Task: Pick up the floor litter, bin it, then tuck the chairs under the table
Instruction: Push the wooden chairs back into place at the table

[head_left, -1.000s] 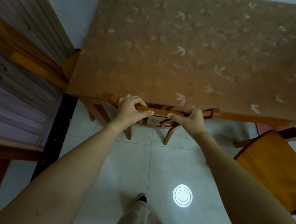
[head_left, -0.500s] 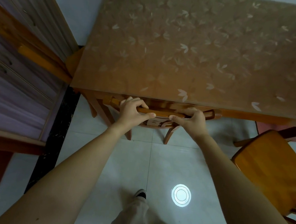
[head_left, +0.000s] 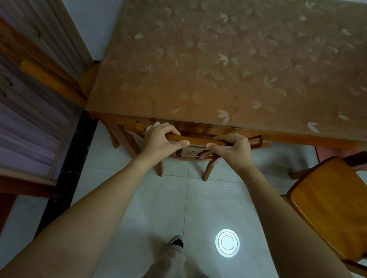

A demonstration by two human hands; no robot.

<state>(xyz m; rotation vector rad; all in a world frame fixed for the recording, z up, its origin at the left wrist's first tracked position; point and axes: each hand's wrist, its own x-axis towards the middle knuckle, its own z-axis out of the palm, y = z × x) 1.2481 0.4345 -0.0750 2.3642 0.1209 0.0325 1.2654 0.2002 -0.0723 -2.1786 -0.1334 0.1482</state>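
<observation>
A wooden chair (head_left: 197, 140) stands pushed in at the near edge of the table (head_left: 242, 61), its seat hidden beneath the tabletop. Only its top rail, part of the back and two rear legs show. My left hand (head_left: 162, 140) grips the rail on the left, and my right hand (head_left: 233, 149) grips it on the right. The tabletop is brown with a pale leaf pattern. A second wooden chair (head_left: 338, 207) stands out on the floor at the right, away from the table.
A wooden cabinet (head_left: 16, 103) with sliding panels fills the left side. A third chair's seat (head_left: 89, 81) shows at the table's left edge. The pale tiled floor carries a round light reflection (head_left: 227, 242). My leg and shoes are at the bottom.
The chair has slid further under the table; its top rail now sits just at the table's near edge. Both hands stayed on the rail.
</observation>
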